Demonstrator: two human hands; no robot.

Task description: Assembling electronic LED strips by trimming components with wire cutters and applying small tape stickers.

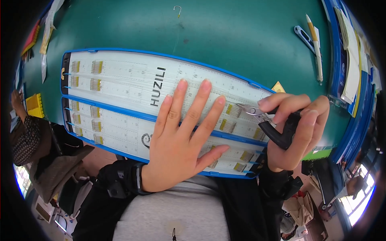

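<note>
Blue case (120, 110) lay open | left hand (177, 148) spread flat, grasping nothing | right hand (309, 124) closed round nippers (273, 134) | I judged slipping could damage adjacent hook bundle (233, 110)

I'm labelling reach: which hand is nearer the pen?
Right: the right hand, gripping cutters, is below the pen in view; the left hand lies farther left, over the case.

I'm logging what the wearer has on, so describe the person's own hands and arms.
The left hand and right hand are bare, without gloves. Black sleeves cover the forearms. The left wrist carries a dark band and a black, box-like device; the right wrist carries another black device.
</note>
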